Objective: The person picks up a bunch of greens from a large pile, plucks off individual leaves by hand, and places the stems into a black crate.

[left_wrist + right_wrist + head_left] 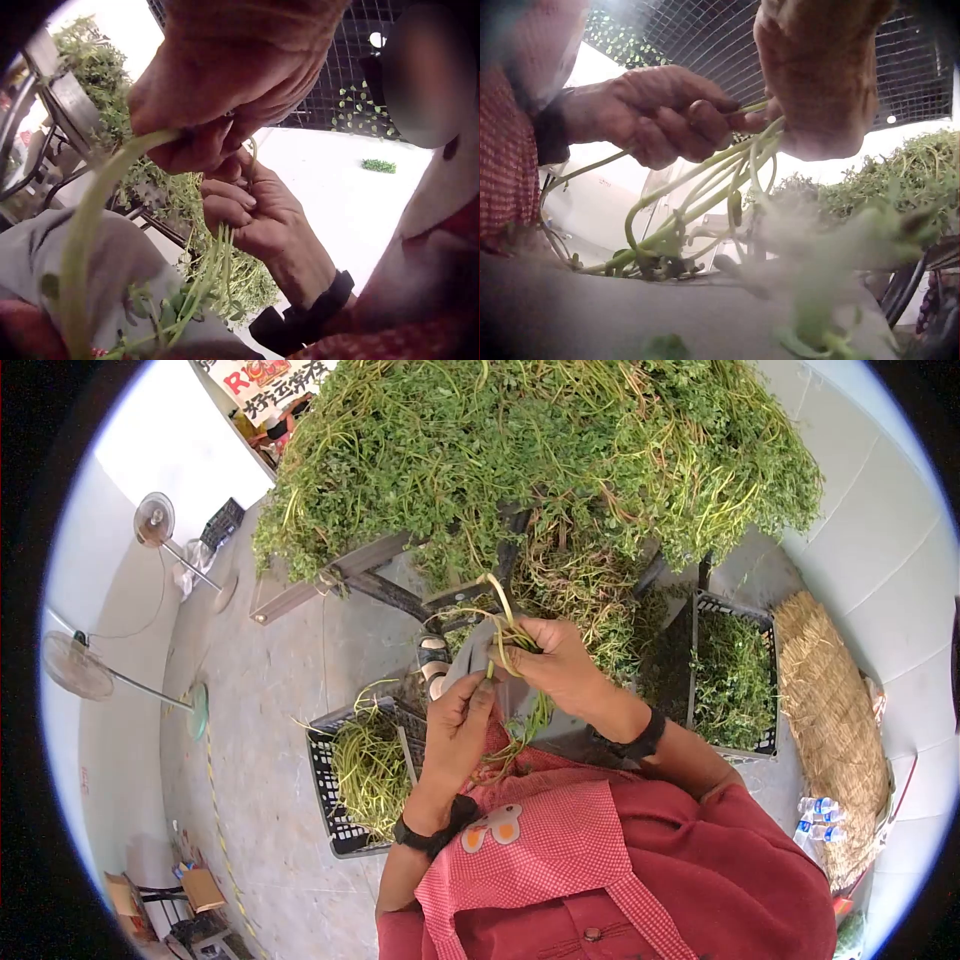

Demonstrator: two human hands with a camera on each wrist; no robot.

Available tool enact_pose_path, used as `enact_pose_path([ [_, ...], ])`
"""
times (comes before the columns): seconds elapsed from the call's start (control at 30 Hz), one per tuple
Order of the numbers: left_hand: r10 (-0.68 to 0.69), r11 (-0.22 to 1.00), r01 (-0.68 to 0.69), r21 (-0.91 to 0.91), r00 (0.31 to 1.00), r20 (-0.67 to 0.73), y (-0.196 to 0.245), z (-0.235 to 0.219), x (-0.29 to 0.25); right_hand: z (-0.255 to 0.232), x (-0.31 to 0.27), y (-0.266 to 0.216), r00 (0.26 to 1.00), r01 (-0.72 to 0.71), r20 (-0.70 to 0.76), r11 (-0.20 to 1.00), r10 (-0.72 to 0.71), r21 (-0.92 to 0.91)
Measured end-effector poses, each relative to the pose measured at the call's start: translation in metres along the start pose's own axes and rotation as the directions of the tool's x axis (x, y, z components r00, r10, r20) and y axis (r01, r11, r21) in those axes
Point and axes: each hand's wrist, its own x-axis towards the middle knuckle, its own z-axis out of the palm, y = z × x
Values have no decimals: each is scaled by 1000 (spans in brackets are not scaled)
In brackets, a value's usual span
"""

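Both hands meet over the person's lap in the head view. The right hand (565,668) grips a small bunch of long green leafy stems (541,717), whose leafy ends hang below it. Pinched between thumb and fingers of the left hand (462,732) is a green stem, close to the right fingertips. In the left wrist view a thick stem (84,247) runs out from the near left hand (232,75). Several stems (705,178) fan down from the right hand (819,82) in the right wrist view, with the left hand (664,116) beside it.
A big heap of leafy greens (520,450) covers the table ahead. A black crate (345,847) of stems stands at left, another crate (734,748) of greens at right. Beyond lie a straw roll (830,730) and water bottles (822,820). Two fans (78,665) stand far left.
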Motion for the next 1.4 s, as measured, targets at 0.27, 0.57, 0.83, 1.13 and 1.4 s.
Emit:
enact_pose_path([
  [0.27,-65,966,12,-260,978,-196,-46,-17,19,24,-35,-11,897,442,323,660,-303,-607],
  [0.57,-121,927,77,-366,988,-99,-4,-8,9,-12,-4,-5,986,-158,-50,987,159,32],
  [0.83,-45,999,44,-5,993,-114,4,3,16,11,-7,18,973,216,16,883,-231,-418],
  [1.13,182,981,-186,-60,980,-76,-17,-2,22,16,-18,19,949,309,96,827,-300,-470],
  [1.4,92,992,-83,-95,992,89,-6,4,14,1,-12,-16,999,39,-2,877,-45,-479],
])
